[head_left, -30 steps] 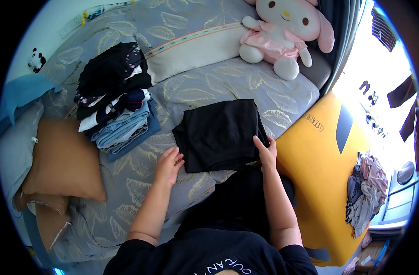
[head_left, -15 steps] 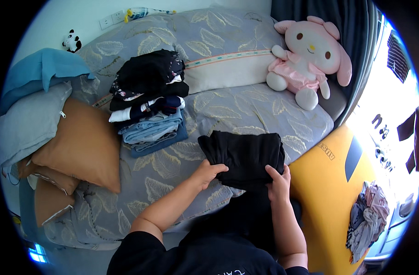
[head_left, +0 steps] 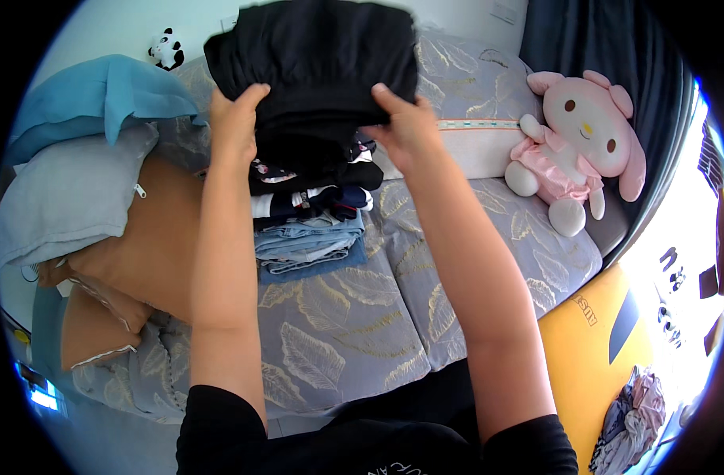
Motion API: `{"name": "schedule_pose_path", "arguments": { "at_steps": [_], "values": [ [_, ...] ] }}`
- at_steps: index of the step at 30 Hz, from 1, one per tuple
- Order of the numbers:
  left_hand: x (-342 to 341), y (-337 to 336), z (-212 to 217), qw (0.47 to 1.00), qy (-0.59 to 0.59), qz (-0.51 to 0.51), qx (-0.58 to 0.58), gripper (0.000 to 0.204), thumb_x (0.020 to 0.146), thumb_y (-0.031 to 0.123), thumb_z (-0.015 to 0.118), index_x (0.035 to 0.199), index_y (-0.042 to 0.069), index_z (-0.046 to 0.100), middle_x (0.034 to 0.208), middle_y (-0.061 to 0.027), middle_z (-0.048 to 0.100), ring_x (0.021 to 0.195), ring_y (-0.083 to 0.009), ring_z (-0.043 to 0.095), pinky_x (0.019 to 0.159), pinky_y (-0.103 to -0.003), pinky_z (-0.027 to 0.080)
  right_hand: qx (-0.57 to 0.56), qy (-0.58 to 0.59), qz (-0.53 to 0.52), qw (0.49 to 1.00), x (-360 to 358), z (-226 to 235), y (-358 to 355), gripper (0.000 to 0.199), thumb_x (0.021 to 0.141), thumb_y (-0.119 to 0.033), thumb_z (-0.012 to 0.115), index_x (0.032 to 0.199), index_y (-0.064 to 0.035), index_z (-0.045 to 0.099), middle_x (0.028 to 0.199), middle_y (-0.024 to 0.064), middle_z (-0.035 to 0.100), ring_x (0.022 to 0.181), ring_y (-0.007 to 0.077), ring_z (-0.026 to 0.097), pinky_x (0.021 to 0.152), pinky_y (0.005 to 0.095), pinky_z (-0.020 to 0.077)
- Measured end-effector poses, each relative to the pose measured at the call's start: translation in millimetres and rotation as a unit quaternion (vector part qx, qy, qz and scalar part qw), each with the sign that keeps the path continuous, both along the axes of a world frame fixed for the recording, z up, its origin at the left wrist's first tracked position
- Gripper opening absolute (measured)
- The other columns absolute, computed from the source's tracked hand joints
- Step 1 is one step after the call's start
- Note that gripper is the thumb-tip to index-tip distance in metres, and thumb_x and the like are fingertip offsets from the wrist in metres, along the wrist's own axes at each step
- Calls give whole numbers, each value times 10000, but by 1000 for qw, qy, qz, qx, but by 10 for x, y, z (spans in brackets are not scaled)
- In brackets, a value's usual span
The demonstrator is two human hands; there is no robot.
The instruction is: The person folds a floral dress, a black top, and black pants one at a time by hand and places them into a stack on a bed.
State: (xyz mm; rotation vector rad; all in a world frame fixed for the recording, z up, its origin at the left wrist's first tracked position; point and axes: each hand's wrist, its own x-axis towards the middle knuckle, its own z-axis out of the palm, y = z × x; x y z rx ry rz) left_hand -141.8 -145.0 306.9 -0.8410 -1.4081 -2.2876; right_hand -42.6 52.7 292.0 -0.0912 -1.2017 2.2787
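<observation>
A folded black garment (head_left: pixel 322 59) is held up by both my hands, above the top of a stack of folded clothes (head_left: pixel 314 241) on the sofa. My left hand (head_left: pixel 234 127) is closed on its near left corner, thumb on top. At the near right corner my right hand (head_left: pixel 402 123) grips it the same way. Blue denim lies low in the stack, with navy, white and black flowered pieces above. The garment covers the top of the stack, so I cannot tell whether they touch.
The grey leaf-patterned sofa (head_left: pixel 338 348) spans the middle. Brown cushions (head_left: pixel 160 229) and a grey pillow (head_left: pixel 77 202) pile up at left under a blue cloth (head_left: pixel 100 99). A pink plush toy (head_left: pixel 572 142) sits at right. Crumpled clothes (head_left: pixel 631 419) lie by a yellow surface (head_left: pixel 592 317).
Both hands have carried the folded black garment up and left, from the sofa's front edge to over the stack. My arms are now stretched forward, and the view has shifted.
</observation>
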Motion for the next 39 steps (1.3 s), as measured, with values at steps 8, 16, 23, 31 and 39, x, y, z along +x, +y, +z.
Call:
{"name": "schedule_pose_path", "arguments": {
  "at_steps": [8, 16, 23, 31, 39],
  "values": [
    [-226, 52, -991, 710, 21, 457, -535, 515, 854, 283, 649, 1332, 155, 509, 1513, -186, 263, 1418, -444, 115, 1032, -724, 155, 218, -198, 133, 946, -199, -801, -155, 945, 850, -123, 689, 1532, -152, 35, 1472, 175, 312, 1133, 302, 533, 897, 475, 485],
    [466, 780, -1468, 824, 220, 397, -339, 385, 874, 262, 609, 1242, 150, 588, 1463, -154, 367, 1395, -457, 188, 995, -753, 154, 148, -219, 133, 955, 643, -1518, 108, 616, 889, -161, 642, 1430, -72, 362, 1238, 113, 553, 946, 176, 611, 781, 338, 512],
    [2428, 2219, -2866, 903, 198, -153, -349, 354, 858, 185, 643, 1170, 19, 627, 1289, -184, 570, 1195, -346, 537, 1010, -402, 410, 12, -269, -83, 960, 2559, -2634, 736, 419, 924, -206, 596, 1302, -55, 497, 1047, 66, 636, 894, 147, 621, 721, 282, 492],
    [4673, 3412, -3040, 772, 250, -488, -321, 441, 873, 213, 665, 1240, -13, 569, 1279, -212, 571, 1213, -326, 535, 1023, -384, 409, -55, -244, -502, 828, 5373, -2754, 1430, 364, 907, -156, 631, 1218, 4, 529, 940, 63, 626, 751, 110, 595, 614, 228, 476],
    [6196, 4094, -3504, 648, 346, -597, -322, 494, 877, 248, 661, 1279, -11, 539, 1311, -235, 534, 1264, -359, 474, 1063, -397, 364, 250, -480, -808, 233, 7479, -2857, 2215, 438, 818, -83, 678, 1233, -35, 547, 1300, 194, 478, 954, 319, 615, 808, 352, 518]
  ]
}}
